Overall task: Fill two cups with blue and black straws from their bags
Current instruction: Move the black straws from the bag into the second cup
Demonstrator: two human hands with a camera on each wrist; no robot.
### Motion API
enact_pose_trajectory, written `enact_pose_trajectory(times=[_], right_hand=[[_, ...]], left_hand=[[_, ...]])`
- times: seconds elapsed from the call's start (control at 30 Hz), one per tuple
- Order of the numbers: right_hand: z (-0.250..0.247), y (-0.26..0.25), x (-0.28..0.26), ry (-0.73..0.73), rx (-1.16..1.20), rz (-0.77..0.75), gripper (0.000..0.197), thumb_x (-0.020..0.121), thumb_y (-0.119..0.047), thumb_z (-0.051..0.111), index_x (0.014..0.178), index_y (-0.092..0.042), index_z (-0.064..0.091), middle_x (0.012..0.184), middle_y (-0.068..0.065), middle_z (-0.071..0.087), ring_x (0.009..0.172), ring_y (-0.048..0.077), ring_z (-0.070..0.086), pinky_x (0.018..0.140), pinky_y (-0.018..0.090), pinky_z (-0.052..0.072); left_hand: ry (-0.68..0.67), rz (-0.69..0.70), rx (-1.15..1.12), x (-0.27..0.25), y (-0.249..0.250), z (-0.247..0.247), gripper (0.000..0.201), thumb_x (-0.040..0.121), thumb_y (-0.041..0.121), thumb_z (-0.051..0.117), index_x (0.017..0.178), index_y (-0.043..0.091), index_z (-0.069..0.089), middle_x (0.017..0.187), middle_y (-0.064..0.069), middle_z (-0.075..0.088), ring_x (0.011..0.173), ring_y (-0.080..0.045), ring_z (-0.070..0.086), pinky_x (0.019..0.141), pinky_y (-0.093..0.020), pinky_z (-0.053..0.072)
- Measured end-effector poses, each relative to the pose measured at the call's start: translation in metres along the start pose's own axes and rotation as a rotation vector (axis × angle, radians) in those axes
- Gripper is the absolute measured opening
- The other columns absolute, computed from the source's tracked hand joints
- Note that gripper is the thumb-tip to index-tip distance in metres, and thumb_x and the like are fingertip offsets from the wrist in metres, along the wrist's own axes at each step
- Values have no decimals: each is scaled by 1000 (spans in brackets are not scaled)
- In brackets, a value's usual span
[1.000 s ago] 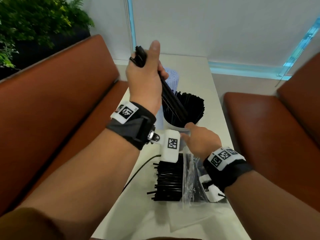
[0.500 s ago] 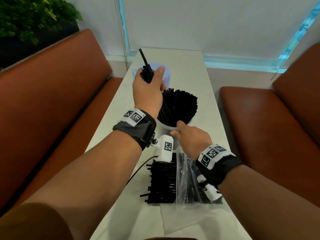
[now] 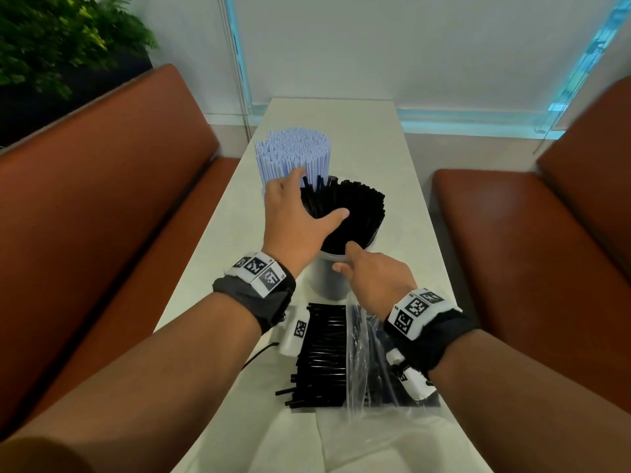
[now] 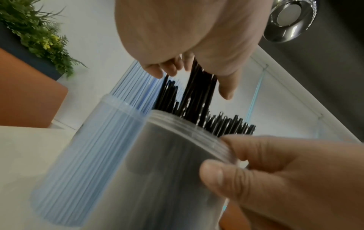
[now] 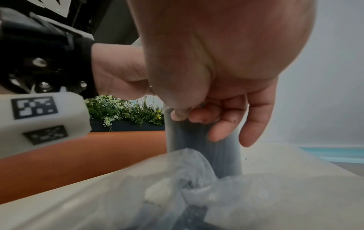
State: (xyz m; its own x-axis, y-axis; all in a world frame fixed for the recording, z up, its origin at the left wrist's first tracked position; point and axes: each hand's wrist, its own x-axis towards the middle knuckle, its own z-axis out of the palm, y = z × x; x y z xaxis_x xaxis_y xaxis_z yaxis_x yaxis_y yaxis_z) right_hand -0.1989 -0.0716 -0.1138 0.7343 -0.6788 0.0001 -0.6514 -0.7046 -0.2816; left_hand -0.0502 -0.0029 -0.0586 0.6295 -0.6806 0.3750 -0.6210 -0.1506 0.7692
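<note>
A clear cup [image 3: 327, 281] packed with black straws [image 3: 355, 213] stands mid-table. My right hand [image 3: 345, 257] pinches its near rim, thumb inside and index finger outside, as the left wrist view shows on the cup [image 4: 167, 155]. My left hand [image 3: 322, 192] is spread over the straw tops, thumb out to the right. In the left wrist view a few taller black straws [image 4: 197, 80] stand loosely between its relaxed fingers [image 4: 155, 70] and thumb. Just behind, a second cup [image 4: 94, 147] holds blue straws [image 3: 293, 151]. A pile of loose black straws [image 3: 321, 353] lies half in a clear bag [image 3: 368, 380].
The narrow white table [image 3: 403, 186] runs away from me to a white wall. Brown benches flank it on the left [image 3: 102, 199] and right [image 3: 512, 233]. A plant [image 3: 51, 39] stands at the far left. A thin black cable [image 3: 259, 353] lies near my left wrist.
My left hand came down from holding a bundle of black straws raised over the cup; the bundle now stands in the cup and the hand has let go. My right hand stayed on the rim.
</note>
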Motion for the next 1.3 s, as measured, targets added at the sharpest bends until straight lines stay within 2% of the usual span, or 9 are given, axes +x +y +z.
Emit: enact_pose_trajectory(times=[0.13, 0.33, 0.43, 0.57, 0.73, 0.8, 1.0, 1.13, 1.3], right_hand=[[1, 1, 1, 14, -24, -5, 28, 104, -53, 33, 93, -27, 31, 66, -7, 54, 59, 15, 52, 47, 30, 29], [1, -1, -1, 28, 8, -22, 28, 103, -51, 37, 114, -25, 43, 78, -3, 63, 78, 25, 66, 55, 33, 36], [1, 0, 0, -1, 8, -17, 26, 104, -51, 35, 99, -26, 36, 68, -8, 51, 71, 25, 60, 50, 32, 29], [1, 0, -3, 41, 41, -43, 28, 104, -51, 35, 117, -26, 41, 77, -7, 57, 71, 22, 58, 55, 33, 34], [3, 2, 2, 19, 21, -12, 22, 103, -51, 35, 94, -35, 25, 65, -10, 46, 60, 16, 48, 47, 28, 23], [5, 4, 2, 34, 33, -16, 23, 103, -51, 35, 92, -34, 24, 64, -9, 48, 56, 13, 46, 47, 28, 24], [8, 0, -13, 112, 49, -45, 15, 105, -45, 34, 113, -33, 37, 70, -12, 55, 60, 16, 56, 50, 31, 37], [15, -11, -45, 311, 66, 32, 34, 97, -57, 41, 119, -33, 36, 63, -11, 54, 51, 20, 51, 48, 30, 37], [25, -14, -57, 270, 93, 98, 58, 93, -57, 49, 138, -30, 24, 110, 5, 69, 83, 32, 69, 59, 35, 40]], left_hand=[[65, 192, 38, 12, 15, -9, 90, 83, 55, 70, 153, 22, 26, 155, -2, 25, 146, -18, 21, 118, -29, 20], [-407, 466, 482, 8, 7, 4, 63, 100, 39, 57, 151, 6, 40, 157, -16, 35, 146, -32, 30, 122, -43, 19], [-192, 451, 347, 11, 3, 0, 55, 98, 38, 58, 141, 4, 52, 152, -18, 39, 143, -33, 32, 121, -45, 23], [-391, 407, 533, 0, -10, 1, 56, 100, 47, 54, 142, 10, 54, 162, -16, 25, 151, -33, 18, 123, -50, 15], [-43, 269, 126, -18, -28, -17, 46, 93, 50, 56, 132, 24, 59, 153, -1, 33, 145, -13, 28, 115, -15, 18], [-34, 209, 32, -38, -40, -22, 39, 93, 48, 56, 127, 28, 59, 146, 7, 36, 139, -9, 37, 110, -17, 29], [-202, 97, -33, -103, -66, -24, 15, 94, 42, 53, 103, 36, 64, 106, 21, 59, 98, -5, 61, 73, -13, 46], [-475, 77, 129, -133, -80, -15, 20, 95, 44, 56, 108, 32, 68, 104, 16, 63, 91, -1, 58, 79, -21, 49], [-699, 191, 309, -148, -80, 9, 45, 96, 45, 60, 136, 24, 59, 134, 4, 53, 122, -13, 47, 102, -28, 43]])
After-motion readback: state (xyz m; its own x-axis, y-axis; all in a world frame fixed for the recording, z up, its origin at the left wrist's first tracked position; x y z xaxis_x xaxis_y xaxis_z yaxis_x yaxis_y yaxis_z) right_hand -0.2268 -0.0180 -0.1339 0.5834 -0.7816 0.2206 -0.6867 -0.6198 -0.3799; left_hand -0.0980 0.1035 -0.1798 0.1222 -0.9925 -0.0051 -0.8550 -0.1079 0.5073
